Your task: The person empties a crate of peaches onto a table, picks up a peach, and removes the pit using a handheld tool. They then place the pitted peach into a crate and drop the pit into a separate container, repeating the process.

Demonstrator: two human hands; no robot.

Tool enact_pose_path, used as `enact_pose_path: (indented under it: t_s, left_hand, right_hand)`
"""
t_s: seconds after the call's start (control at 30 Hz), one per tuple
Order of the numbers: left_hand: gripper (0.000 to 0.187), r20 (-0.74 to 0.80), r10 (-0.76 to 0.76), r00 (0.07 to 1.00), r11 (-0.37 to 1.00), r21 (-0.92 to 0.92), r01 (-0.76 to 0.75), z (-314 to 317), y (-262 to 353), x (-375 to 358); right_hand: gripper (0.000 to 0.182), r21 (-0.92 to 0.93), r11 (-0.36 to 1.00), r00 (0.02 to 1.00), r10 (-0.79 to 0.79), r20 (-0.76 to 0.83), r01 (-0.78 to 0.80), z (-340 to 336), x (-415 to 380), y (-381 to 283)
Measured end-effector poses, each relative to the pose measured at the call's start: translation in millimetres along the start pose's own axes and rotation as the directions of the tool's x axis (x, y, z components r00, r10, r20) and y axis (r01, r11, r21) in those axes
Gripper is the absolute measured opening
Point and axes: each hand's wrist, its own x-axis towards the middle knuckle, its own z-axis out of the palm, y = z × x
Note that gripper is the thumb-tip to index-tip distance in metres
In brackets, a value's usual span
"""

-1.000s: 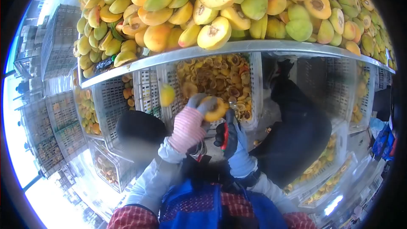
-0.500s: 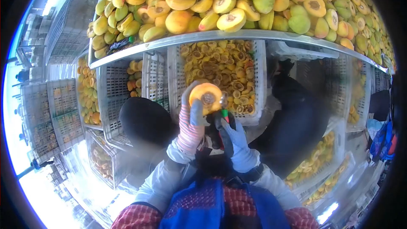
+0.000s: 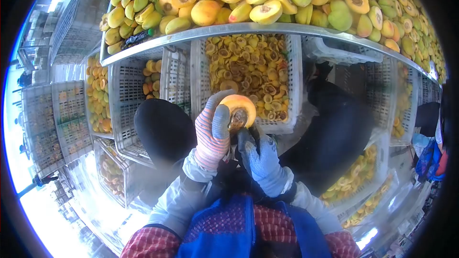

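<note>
A halved orange fruit (image 3: pixel 246 107) with a brown, rough hollow at its centre is held up in my left hand (image 3: pixel 213 133), which wears a striped glove with its fingers wrapped round the fruit's left side. Just below and right of the fruit is my right hand (image 3: pixel 262 156), in a blue-grey glove. Its fingers are closed and their tips are near the fruit's lower edge; what they hold is hidden. Beneath both hands stands a white crate (image 3: pixel 294 83) with many thin yellow cut pieces (image 3: pixel 248 62) in it.
A metal-rimmed table (image 3: pixel 210 30) heaped with halved yellow and green fruit (image 3: pixel 266 12) spans the top. Crates (image 3: pixel 134 110) stand at the left, others with fruit at the lower right (image 3: pixel 351 177). My dark-clad knees flank the central crate. A dark-handled item lies at the table's left corner.
The fruit has turned and tilted in my left hand. My right hand has rotated, and the green and red handle and shiny metal part seen beside the fruit before are now hidden.
</note>
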Motion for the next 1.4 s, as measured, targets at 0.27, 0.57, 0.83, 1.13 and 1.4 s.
enact_pose_path:
  t_s: [0.27, 0.57, 0.83, 1.13, 1.4]
  left_hand:
    - [0.042, -0.045, 0.086, 0.995, 0.988, 0.131, -0.079, -1.9, 3.8, -2.7]
    - [0.03, 0.064, -0.016, 0.998, 0.975, 0.221, 0.001, -2.8, 5.3, 3.2]
    - [0.038, 0.267, -0.372, 0.889, 0.928, 0.105, 0.357, -13.6, 4.1, 17.1]
    - [0.03, -0.032, -0.269, 0.963, 0.962, -0.058, 0.267, 5.1, -7.2, -8.3]
    - [0.028, 0.067, -0.302, 0.951, 0.952, -0.023, 0.304, 3.1, -6.9, -4.4]
  right_hand:
    - [0.028, 0.066, 0.997, 1.0, 0.026, 0.014, -0.027, -4.7, -4.4, -1.5]
    - [0.029, -0.073, 0.994, 0.985, 0.088, 0.147, -0.077, -8.1, -2.6, 10.9]
    - [0.028, 0.433, 0.802, 0.911, 0.363, 0.195, -0.412, 6.6, -24.3, 41.7]
    - [0.017, 0.603, 0.535, 0.794, 0.516, 0.322, -0.592, 5.4, -18.1, 17.1]
    - [0.027, 0.658, 0.455, 0.791, 0.458, 0.406, -0.6, 6.9, -26.3, 27.4]
